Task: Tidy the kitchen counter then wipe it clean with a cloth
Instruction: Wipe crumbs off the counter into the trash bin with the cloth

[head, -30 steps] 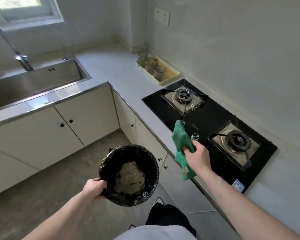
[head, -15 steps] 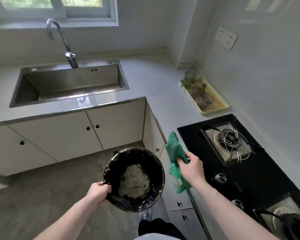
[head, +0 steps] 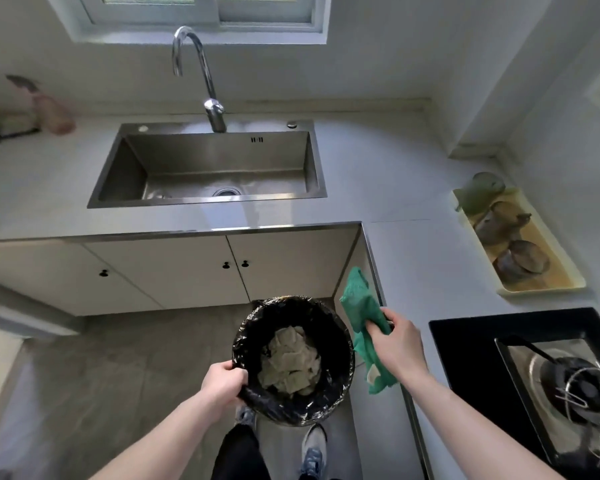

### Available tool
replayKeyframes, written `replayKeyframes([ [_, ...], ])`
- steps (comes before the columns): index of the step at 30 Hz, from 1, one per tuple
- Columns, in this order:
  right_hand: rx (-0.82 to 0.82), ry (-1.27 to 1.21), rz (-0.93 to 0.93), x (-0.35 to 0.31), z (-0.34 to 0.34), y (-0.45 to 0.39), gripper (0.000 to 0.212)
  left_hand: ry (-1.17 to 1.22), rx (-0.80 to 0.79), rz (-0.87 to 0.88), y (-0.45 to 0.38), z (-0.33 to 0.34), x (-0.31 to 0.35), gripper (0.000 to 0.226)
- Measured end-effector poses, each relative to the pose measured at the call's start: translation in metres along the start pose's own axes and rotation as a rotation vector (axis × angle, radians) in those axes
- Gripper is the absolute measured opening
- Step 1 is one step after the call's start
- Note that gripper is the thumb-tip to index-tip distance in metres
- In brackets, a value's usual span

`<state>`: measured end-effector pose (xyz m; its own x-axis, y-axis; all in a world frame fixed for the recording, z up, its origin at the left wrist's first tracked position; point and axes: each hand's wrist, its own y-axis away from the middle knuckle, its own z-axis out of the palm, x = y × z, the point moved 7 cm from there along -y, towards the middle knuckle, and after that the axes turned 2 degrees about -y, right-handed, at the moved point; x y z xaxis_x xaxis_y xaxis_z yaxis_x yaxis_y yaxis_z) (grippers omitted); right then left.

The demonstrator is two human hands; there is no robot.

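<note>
My left hand grips the rim of a round bin lined with a black bag, held up over the floor; crumpled pale paper lies inside it. My right hand holds a green cloth bunched in its fingers, just right of the bin and at the front edge of the grey counter. The cloth hangs down on both sides of the hand.
A steel sink with a curved tap lies ahead under the window. A yellow tray of cups sits by the right wall, a black gas hob nearer me. A pink bottle stands far left. White cabinets below.
My view has swung left from the hob toward the sink. Both hands keep their holds; the bin and the cloth have come along with me, away from the hob.
</note>
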<state>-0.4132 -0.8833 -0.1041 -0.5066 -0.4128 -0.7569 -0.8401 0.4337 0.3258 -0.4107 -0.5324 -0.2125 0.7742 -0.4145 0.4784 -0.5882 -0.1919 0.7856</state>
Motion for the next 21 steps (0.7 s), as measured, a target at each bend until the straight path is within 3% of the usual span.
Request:
replayKeyframes([
  [5, -0.022, 0.009, 0.033, -0.007, 0.037, -0.034, 0.009, -0.075, -0.022, -0.046, -0.057, -0.016, 0.015, 0.023],
  [11, -0.015, 0.084, 0.125, 0.031, 0.102, -0.084, 0.013, -0.188, -0.052, -0.096, -0.159, -0.008, 0.024, 0.023],
  [21, 0.031, 0.147, 0.328, 0.180, 0.221, -0.167, 0.014, -0.270, -0.087, -0.146, -0.353, 0.083, -0.025, 0.019],
])
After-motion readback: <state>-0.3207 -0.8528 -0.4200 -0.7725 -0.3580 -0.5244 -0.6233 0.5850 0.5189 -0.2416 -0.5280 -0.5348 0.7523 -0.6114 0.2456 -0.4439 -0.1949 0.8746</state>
